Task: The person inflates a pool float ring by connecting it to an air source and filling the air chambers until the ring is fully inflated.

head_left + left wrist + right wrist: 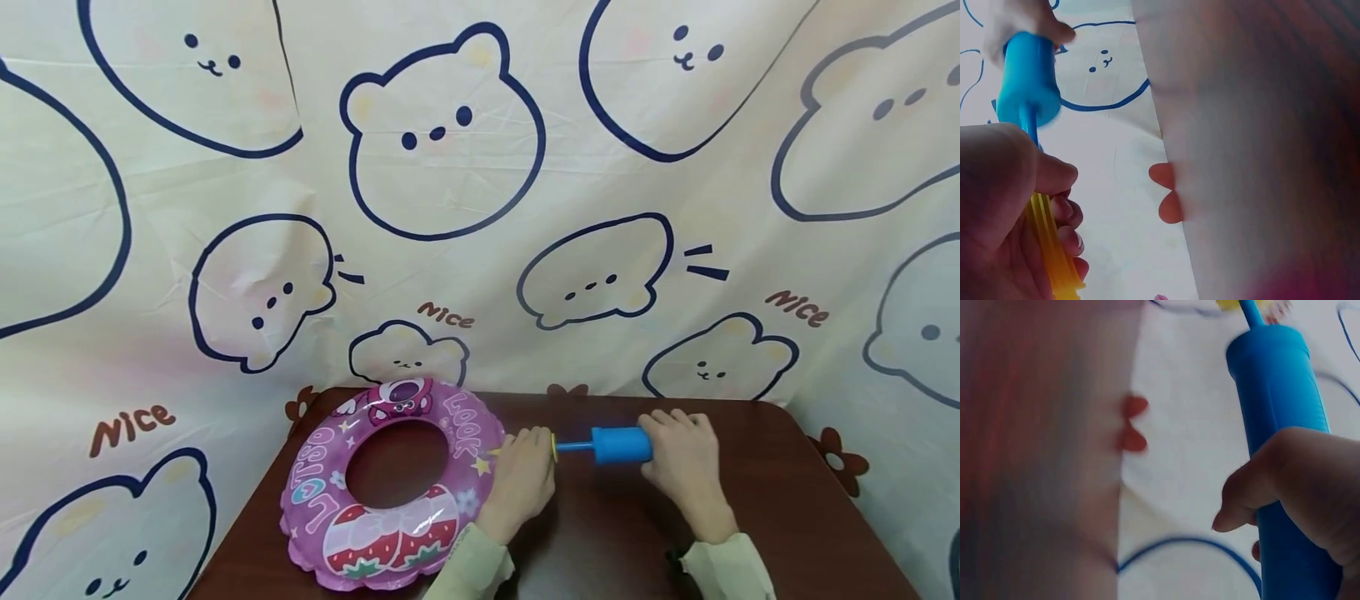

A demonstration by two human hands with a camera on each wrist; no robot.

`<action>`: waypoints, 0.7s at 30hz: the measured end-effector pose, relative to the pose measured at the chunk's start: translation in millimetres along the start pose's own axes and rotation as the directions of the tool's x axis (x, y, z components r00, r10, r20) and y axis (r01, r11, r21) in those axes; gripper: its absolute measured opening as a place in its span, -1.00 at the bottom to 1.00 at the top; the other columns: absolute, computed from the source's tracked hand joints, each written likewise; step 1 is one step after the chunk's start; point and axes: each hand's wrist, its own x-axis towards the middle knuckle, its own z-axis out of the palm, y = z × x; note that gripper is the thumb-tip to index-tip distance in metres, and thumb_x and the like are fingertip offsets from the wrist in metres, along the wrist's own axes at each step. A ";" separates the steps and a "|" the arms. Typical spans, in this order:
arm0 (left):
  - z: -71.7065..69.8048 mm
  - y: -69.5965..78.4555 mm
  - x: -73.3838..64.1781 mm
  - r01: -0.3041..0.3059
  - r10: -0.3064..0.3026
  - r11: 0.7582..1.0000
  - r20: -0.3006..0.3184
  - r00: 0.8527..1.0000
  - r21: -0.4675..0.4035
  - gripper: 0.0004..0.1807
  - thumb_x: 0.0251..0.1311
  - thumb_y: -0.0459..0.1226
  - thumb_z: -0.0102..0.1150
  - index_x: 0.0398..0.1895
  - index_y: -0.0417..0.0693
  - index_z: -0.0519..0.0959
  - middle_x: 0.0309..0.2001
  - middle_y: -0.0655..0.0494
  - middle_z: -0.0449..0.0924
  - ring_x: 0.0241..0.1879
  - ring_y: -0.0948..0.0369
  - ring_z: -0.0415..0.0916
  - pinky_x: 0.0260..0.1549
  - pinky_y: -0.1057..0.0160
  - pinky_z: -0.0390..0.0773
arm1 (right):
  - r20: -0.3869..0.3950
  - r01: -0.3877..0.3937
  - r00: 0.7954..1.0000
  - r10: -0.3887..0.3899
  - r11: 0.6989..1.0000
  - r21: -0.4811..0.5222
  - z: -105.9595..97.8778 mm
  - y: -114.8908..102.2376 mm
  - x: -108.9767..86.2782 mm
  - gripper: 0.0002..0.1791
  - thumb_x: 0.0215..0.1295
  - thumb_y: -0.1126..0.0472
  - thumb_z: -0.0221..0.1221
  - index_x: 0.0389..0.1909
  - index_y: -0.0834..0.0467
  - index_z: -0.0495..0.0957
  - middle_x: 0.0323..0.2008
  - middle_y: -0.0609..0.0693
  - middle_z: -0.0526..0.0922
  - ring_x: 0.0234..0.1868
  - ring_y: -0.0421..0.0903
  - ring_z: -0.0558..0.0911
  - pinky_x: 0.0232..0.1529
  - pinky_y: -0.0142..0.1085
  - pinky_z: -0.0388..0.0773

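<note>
A hand air pump with a blue barrel (621, 445), a thin blue rod (576, 447) and a yellow end piece (1052, 250) is held level between both hands. My left hand (523, 477) curls around the yellow piece, which its fingers partly hide. The right hand (686, 467) grips the far part of the barrel; in the right wrist view its thumb (1241, 487) wraps over the blue surface. A length of rod shows between the hands. Left of them, a puffed-up purple swim ring (405, 542) with strawberry prints stands tilted. My left hand overlaps its right edge; I cannot tell whether they touch.
The brown table (600, 542) lies beneath the hands and ring. Behind and around it hangs a pale cloth (480, 275) with bear drawings, close to the table's back edge.
</note>
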 end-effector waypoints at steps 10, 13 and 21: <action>2.0 2.5 -1.5 0.030 -0.030 0.999 0.034 0.999 0.012 -0.75 0.22 -0.21 0.44 -0.15 -0.02 0.56 -0.33 0.17 0.59 -0.28 0.17 0.55 -0.27 0.26 0.42 | 0.000 -0.035 0.999 0.035 0.999 -0.022 -14.0 35.1 -7.3 -0.40 -0.37 0.26 0.62 -0.12 0.19 0.73 -0.21 0.15 0.79 -0.13 0.23 0.66 0.03 0.26 0.49; 3.9 4.4 -2.9 0.028 -0.029 0.999 0.042 0.999 0.038 -0.74 0.17 -0.22 0.45 -0.16 -0.02 0.56 -0.34 0.17 0.59 -0.30 0.18 0.53 -0.30 0.28 0.40 | 0.019 -0.018 1.000 0.018 0.999 -0.042 -11.2 25.0 -6.6 -0.36 -0.35 0.23 0.64 -0.06 0.20 0.73 -0.17 0.17 0.79 -0.10 0.24 0.66 0.03 0.24 0.49; 5.5 6.6 -0.5 0.019 -0.019 0.998 -0.002 1.000 0.056 -0.77 0.22 -0.22 0.44 -0.19 -0.01 0.55 -0.37 0.18 0.54 -0.35 0.20 0.45 -0.34 0.33 0.34 | -0.049 0.037 0.998 -0.041 0.997 -0.067 4.4 -12.4 -0.5 -0.32 -0.40 0.13 0.69 -0.09 0.18 0.74 -0.17 0.14 0.80 -0.13 0.19 0.68 0.00 0.17 0.53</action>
